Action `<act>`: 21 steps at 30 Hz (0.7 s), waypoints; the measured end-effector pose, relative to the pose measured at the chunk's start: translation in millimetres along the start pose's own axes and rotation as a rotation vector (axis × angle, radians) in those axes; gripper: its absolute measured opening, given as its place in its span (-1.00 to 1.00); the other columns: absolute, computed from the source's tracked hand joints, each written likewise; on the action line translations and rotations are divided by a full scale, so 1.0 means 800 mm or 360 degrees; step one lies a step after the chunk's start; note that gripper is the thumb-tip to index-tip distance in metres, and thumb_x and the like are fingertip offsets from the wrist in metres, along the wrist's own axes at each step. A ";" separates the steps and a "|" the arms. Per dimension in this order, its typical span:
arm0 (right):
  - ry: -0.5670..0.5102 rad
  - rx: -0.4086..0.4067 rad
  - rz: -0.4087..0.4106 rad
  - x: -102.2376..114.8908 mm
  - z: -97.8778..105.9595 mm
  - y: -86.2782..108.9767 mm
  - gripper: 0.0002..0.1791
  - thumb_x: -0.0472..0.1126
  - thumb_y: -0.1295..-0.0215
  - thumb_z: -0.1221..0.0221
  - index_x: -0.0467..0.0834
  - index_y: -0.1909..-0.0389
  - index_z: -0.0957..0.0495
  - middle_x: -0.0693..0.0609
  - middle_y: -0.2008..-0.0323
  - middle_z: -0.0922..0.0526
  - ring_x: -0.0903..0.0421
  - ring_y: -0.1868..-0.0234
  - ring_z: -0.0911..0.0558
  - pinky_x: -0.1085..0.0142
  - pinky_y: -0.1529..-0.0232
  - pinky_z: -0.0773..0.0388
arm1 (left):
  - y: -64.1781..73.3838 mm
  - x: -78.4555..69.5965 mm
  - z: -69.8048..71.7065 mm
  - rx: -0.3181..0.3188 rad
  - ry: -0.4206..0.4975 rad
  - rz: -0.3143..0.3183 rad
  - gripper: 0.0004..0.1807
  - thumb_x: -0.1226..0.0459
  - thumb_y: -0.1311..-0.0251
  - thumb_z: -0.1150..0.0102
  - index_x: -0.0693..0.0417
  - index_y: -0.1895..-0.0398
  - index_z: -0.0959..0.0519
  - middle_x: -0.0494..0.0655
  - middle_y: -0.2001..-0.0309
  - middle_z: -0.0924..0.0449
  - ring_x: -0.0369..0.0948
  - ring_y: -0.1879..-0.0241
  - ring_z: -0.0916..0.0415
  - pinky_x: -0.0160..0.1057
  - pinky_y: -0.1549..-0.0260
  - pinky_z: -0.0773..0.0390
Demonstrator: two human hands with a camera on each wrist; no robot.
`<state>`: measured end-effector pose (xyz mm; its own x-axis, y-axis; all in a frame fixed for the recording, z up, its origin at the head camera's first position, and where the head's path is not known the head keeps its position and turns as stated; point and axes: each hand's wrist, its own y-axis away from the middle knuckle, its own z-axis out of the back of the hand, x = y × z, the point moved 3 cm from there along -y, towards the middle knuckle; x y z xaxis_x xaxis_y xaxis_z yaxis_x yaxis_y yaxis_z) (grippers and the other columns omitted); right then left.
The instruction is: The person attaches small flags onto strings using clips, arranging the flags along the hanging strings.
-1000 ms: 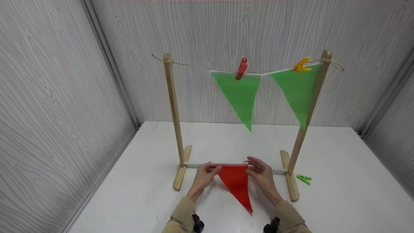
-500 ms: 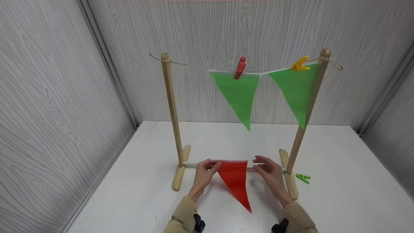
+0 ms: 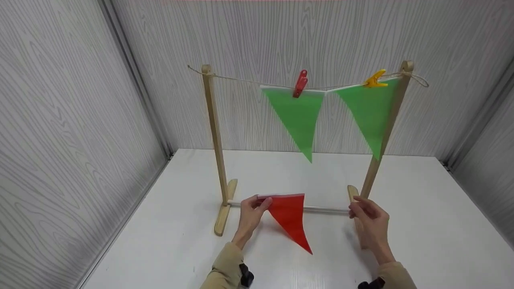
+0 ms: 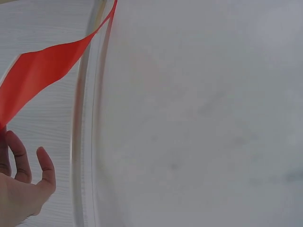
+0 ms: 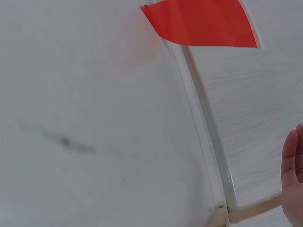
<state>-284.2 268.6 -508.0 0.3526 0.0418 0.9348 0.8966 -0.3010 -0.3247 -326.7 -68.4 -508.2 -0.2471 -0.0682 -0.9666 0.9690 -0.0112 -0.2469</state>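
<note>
My left hand [image 3: 249,218] pinches a red triangular pennant [image 3: 290,214] by the left end of its white-edged top. The pennant's point hangs down to the right, above the white table. In the left wrist view, the fingers of my left hand [image 4: 26,187] reach up to the red cloth [image 4: 45,71]. Nothing shows between the fingers of my right hand [image 3: 373,224], which are loosely bent in front of the stand's right foot. The right wrist view catches only an edge of my right hand [image 5: 292,189], apart from the red pennant [image 5: 203,23].
A wooden stand has a left post [image 3: 215,132], a right post [image 3: 391,120] and a white crossbar [image 3: 327,210]. From its string [image 3: 243,81] hang two green pennants [image 3: 299,118], held by a red clothespin [image 3: 300,83] and a yellow clothespin [image 3: 376,79].
My right hand has let go of the pennant's right corner and moved right, now covering the spot where a small green clothespin lay. The left hand keeps its hold, lifting the pennant slightly.
</note>
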 end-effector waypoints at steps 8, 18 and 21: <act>-0.0015 -0.0296 -0.0194 -0.004 0.055 -0.007 -0.66 -0.35 -0.34 -0.26 -0.44 -0.06 -0.56 0.13 0.40 -0.74 0.23 0.40 -0.66 0.47 0.36 -0.66 | 0.000 0.000 0.002 0.0012 0.0025 -0.0009 -0.76 0.21 -0.32 -0.29 0.23 0.12 -0.71 0.17 0.19 -0.76 -0.18 0.22 -0.65 -0.30 0.11 -0.69; 0.0358 -0.0280 -0.0433 -0.016 0.092 -0.014 -0.63 -0.19 -0.33 -0.31 -0.21 -0.12 -0.60 0.40 0.29 -0.65 0.37 0.24 -0.61 0.55 0.28 -0.58 | 0.000 -0.001 0.001 0.0019 0.0028 -0.0002 -0.75 0.21 -0.32 -0.29 0.22 0.11 -0.71 0.17 0.18 -0.76 -0.18 0.22 -0.65 -0.27 0.09 -0.70; 0.0506 -0.0259 -0.0436 -0.018 0.098 -0.015 -0.59 -0.18 -0.34 -0.31 -0.22 -0.15 -0.58 0.43 0.25 -0.63 0.40 0.25 -0.59 0.55 0.31 -0.54 | 0.000 0.000 0.001 0.0019 0.0033 0.0019 -0.75 0.21 -0.31 -0.30 0.24 0.12 -0.71 0.19 0.19 -0.75 -0.20 0.23 -0.65 -0.27 0.09 -0.70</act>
<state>-278.8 346.5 -528.6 -0.0145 -0.1461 0.9892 0.8826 -0.4668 -0.0560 -326.6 -69.1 -507.8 -0.2356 -0.0477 -0.9707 0.9718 -0.0225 -0.2348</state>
